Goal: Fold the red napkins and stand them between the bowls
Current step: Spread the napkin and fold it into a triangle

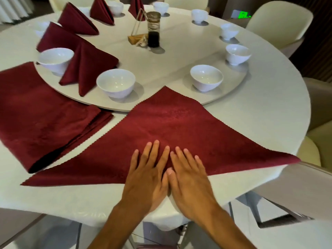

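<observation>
Napkin: the red napkin (170,126) is laid as a triangle, long edge nearest, tip pointed away.
Hands: the left hand (147,175) and right hand (190,175) are pressed flat and open at its middle; nothing is gripped.

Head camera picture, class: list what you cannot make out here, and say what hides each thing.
- Napkin stack: the count of layers; the left edge cuts it off.
- Far standing napkin: its top, cut by the upper edge.
- Triangle napkin: the fold line under the left hand and right hand.
- Dark bottle: any label, too small.
- Far-left bowl: blurred, partly behind a napkin.
</observation>
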Demonstrator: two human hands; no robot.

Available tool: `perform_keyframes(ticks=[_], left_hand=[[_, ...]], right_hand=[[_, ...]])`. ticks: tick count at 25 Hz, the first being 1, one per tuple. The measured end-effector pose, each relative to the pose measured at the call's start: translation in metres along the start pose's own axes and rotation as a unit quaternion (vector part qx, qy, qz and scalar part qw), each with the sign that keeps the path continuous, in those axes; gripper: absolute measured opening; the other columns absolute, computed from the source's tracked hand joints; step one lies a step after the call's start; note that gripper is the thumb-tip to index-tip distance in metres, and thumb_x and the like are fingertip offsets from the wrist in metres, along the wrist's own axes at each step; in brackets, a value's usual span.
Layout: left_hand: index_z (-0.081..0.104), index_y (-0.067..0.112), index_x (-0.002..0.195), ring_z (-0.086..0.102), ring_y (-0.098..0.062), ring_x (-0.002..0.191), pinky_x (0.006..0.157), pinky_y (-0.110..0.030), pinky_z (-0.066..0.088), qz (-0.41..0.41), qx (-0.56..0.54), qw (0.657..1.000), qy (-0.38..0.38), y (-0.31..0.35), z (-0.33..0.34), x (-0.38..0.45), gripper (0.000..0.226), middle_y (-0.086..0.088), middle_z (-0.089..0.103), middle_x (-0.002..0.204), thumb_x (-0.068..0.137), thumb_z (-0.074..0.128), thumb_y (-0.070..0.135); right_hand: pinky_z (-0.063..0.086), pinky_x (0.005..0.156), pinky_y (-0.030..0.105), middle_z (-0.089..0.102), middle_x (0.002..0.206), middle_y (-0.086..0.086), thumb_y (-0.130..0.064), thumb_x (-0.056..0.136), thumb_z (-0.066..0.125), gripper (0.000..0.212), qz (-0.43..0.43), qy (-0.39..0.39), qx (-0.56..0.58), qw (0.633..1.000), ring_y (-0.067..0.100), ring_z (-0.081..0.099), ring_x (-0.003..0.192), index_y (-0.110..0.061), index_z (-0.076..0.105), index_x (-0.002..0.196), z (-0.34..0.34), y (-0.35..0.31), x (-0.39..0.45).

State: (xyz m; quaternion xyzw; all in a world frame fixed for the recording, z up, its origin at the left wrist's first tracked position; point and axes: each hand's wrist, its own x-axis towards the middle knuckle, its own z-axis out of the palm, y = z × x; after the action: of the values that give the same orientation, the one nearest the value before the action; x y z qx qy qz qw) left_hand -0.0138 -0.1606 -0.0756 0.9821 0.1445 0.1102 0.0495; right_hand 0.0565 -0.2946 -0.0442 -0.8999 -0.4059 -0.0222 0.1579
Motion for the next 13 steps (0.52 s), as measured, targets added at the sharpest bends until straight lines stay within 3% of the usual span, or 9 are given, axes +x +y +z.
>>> perform_keyframes(ticks=[2,3,5,7,9,11,13], left_hand=[[0.044,0.021,0.147,0.039,-0.033,0.140,0.111,-0.053,0.023,0.015,0.016,1.000,-0.018,0.000,0.001,0.000,0.062,-0.015,0.040,0.153,0.095,0.029,0.051],[0.044,0.023,0.148,0.038,-0.033,0.141,0.112,-0.053,0.023,0.013,0.017,0.999,-0.027,0.001,0.001,-0.001,0.064,-0.015,0.040,0.153,0.095,0.028,0.057],[0.043,0.025,0.148,0.038,-0.033,0.141,0.113,-0.054,0.024,0.001,0.015,0.999,-0.046,0.003,-0.002,0.000,0.069,-0.015,0.041,0.152,0.095,0.022,0.064],[0.041,0.027,0.149,0.037,-0.033,0.142,0.114,-0.054,0.026,-0.004,0.016,0.999,-0.045,0.004,-0.004,0.000,0.071,-0.015,0.041,0.152,0.094,0.020,0.067],[0.041,0.029,0.148,0.036,-0.032,0.142,0.114,-0.054,0.026,-0.010,0.016,0.999,-0.048,0.004,-0.005,-0.001,0.071,-0.015,0.041,0.152,0.094,0.020,0.068],[0.042,0.030,0.148,0.037,-0.033,0.142,0.114,-0.054,0.027,-0.008,0.017,0.999,-0.051,0.006,-0.006,-0.001,0.070,-0.015,0.042,0.151,0.094,0.020,0.068],[0.042,0.029,0.148,0.036,-0.032,0.142,0.114,-0.054,0.026,-0.004,0.009,0.999,-0.047,0.005,-0.007,-0.002,0.068,-0.015,0.041,0.152,0.093,0.025,0.066]], right_hand=[[0.005,0.117,0.040,0.017,0.161,-0.002,-0.055,0.098,-0.011,0.075,0.028,-0.075,-0.030,0.996,0.019,0.014,0.149,-0.019,0.024,0.154,0.003,0.018,-0.008],[-0.006,0.118,0.038,-0.003,0.160,-0.008,-0.062,0.087,-0.025,0.083,0.047,-0.093,-0.050,0.993,0.016,-0.004,0.150,-0.025,0.003,0.155,-0.002,0.044,-0.005],[-0.013,0.118,0.036,-0.019,0.154,-0.017,-0.071,0.069,-0.037,0.092,0.085,-0.089,-0.075,0.990,0.012,-0.013,0.149,-0.034,-0.014,0.149,-0.020,0.117,-0.004],[-0.007,0.120,0.038,-0.015,0.157,-0.014,-0.078,0.065,-0.034,0.101,0.165,-0.098,-0.105,0.976,0.015,-0.007,0.151,-0.034,-0.009,0.152,-0.054,0.186,-0.009],[0.000,0.122,0.042,-0.008,0.163,-0.004,-0.078,0.069,-0.030,0.105,0.220,-0.091,-0.134,0.962,0.020,-0.005,0.151,-0.026,-0.002,0.156,-0.076,0.209,-0.012],[0.010,0.120,0.045,0.013,0.163,0.008,-0.069,0.088,-0.012,0.092,0.197,-0.022,-0.140,0.970,0.027,0.011,0.150,-0.014,0.018,0.155,-0.068,0.173,-0.008],[0.018,0.114,0.046,0.033,0.156,0.011,-0.055,0.102,0.006,0.074,0.091,-0.001,-0.094,0.991,0.031,0.029,0.144,-0.009,0.038,0.149,-0.033,0.101,-0.006]])
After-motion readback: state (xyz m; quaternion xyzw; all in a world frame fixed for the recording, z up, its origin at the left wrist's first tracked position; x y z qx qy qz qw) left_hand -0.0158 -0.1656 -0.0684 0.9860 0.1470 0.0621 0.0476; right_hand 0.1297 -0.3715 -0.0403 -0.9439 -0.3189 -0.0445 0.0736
